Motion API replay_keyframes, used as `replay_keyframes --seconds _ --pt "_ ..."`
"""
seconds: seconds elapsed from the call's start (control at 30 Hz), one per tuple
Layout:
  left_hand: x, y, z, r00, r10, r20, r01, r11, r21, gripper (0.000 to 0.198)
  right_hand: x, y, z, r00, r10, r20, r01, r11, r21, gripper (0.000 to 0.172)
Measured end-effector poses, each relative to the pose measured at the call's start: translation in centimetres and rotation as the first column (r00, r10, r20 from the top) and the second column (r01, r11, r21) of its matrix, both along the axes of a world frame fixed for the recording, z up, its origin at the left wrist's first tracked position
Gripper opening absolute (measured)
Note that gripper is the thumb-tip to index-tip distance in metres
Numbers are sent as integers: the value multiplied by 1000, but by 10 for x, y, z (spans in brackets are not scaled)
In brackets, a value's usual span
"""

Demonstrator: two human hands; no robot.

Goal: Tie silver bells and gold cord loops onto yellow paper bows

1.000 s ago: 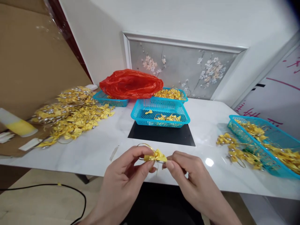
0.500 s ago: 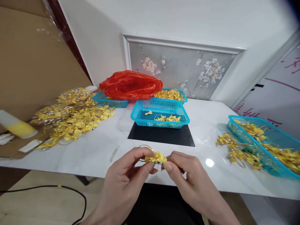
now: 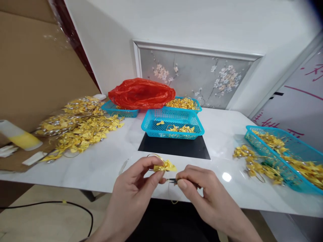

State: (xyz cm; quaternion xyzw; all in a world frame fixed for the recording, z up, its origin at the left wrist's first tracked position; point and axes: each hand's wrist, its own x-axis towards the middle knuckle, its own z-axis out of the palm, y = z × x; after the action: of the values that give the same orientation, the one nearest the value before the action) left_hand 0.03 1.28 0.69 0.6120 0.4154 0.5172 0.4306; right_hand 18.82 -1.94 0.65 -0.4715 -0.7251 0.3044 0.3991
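My left hand [image 3: 137, 190] pinches a shiny yellow ribbon bow [image 3: 169, 165] between thumb and fingertips, with a thin gold loop standing up behind it. My right hand [image 3: 204, 188] is closed around a small dark pointed tool [image 3: 172, 180]; its tip points left, just below the bow. The fingers hide most of this tool, so I cannot tell whether it is tweezers or snips. A thin yellow cord [image 3: 174, 202] dangles under the hands. Both hands are above the front edge of the white table [image 3: 101, 174].
A blue basket [image 3: 173, 135] holding a few bows stands on a black mat [image 3: 174, 148]. Behind it are more baskets and a red plastic bag [image 3: 121, 95]. Bows with silvery beads [image 3: 85, 132] are heaped left; another filled blue basket [image 3: 302, 141] is right, with loose bows [image 3: 252, 163] beside it.
My right hand has drawn slightly away from the bow, and the dark tool tip now shows below it. The bow has shifted a little up and left with my left hand.
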Motion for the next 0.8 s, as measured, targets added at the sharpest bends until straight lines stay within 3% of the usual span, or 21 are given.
replay_keyframes --seconds 0.17,0.8 --pt "-3 6 -1 999 7 33 -5 998 -60 14 8 4 -2 997 -78 4 78 997 -24 33" --pt "8 -2 3 998 -65 -16 66 997 26 24 -2 6 4 1000 -19 16 19 1000 0 37"
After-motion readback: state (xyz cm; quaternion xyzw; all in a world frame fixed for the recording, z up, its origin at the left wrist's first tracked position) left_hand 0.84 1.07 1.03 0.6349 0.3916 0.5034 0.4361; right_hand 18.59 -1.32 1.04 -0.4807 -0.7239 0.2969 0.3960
